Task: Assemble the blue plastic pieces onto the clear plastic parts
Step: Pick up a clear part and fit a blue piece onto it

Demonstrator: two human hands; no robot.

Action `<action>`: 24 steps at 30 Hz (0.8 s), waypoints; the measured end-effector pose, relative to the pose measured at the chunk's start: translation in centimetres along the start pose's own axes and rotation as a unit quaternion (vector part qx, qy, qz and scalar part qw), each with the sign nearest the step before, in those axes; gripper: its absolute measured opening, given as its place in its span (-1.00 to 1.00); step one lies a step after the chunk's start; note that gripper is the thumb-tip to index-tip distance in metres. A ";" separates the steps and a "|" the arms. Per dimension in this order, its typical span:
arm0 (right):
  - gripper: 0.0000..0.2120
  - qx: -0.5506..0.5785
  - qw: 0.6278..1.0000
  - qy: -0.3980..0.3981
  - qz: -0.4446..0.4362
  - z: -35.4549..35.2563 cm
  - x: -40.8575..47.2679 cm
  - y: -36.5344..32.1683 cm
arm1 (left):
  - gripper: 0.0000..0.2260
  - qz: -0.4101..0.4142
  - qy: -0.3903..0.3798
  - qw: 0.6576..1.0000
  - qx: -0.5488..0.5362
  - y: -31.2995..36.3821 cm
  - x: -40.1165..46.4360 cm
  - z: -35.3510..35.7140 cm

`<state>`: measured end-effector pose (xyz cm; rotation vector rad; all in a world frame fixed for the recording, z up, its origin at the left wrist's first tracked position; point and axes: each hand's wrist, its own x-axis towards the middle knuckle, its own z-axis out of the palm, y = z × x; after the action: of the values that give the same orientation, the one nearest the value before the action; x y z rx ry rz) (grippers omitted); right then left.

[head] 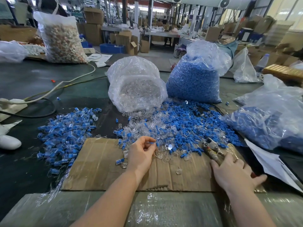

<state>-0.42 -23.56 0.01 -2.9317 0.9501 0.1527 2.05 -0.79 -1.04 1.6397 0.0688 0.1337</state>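
Mid-assembly at a factory bench: left hand (141,152) pinching a small clear part with blue at its tip, just above the cardboard sheet (105,163); right hand (232,171) resting flat-fingered on worn pliers (211,149). Loose blue pieces (185,128) and clear parts (141,126) heaped together just beyond, finished units (65,130) piled left. Next, probably: seating the piece, possibly with pliers.
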 end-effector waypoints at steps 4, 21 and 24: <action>-0.49 -0.044 0.996 0.061 -0.052 -0.8 -0.3 0.0 | -0.88 -0.023 0.004 1.000 -0.012 0.3 0.1 0.1; -0.63 0.285 0.894 -0.199 -0.282 -4.9 -5.2 -7.3 | -0.92 -0.094 0.037 0.986 -0.130 2.8 1.5 1.3; -0.61 0.297 0.884 -0.239 -0.269 -4.9 -5.0 -7.4 | -0.87 -0.090 0.045 0.987 -0.123 2.7 1.7 1.0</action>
<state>0.24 -15.05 5.60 -2.2897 0.0619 0.4353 3.77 -1.80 1.67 1.3734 0.2594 0.0752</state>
